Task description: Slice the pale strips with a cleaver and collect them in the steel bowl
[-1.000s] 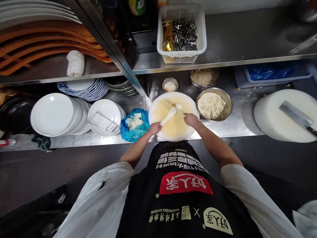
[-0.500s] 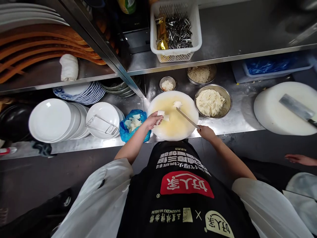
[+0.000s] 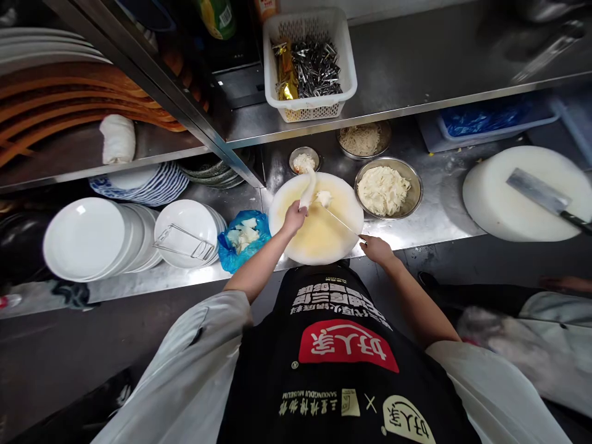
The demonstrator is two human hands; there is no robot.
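My left hand [image 3: 295,218] is closed on a pale, whitish strip of food [image 3: 308,190], which sticks up past the fingers above the round cutting board [image 3: 319,243]. The strip is smeared by motion and its kind is unclear. In my right hand [image 3: 376,248] is the handle of a knife [image 3: 343,222], its blade seen nearly edge-on across the board. The knife's tip is by a small white heap [image 3: 324,198] on the board. To the right stands a metal bowl of pale shreds [image 3: 383,190]. Left of the board lies a blue plastic bag [image 3: 226,254] with white pieces inside.
Behind the board are a small bowl [image 3: 304,161] and a bowl of thin strands [image 3: 363,140]. Plates [image 3: 86,240] are stacked left. A cleaver [image 3: 539,190] rests on a thick board [image 3: 513,213] at right. A shelf holds a basket of clips [image 3: 311,108]. Another person [image 3: 546,345] is at right.
My left hand has moved with the pale strip, which now points up and away. The knife has turned so its blade appears thinner. The whole view has shifted slightly.
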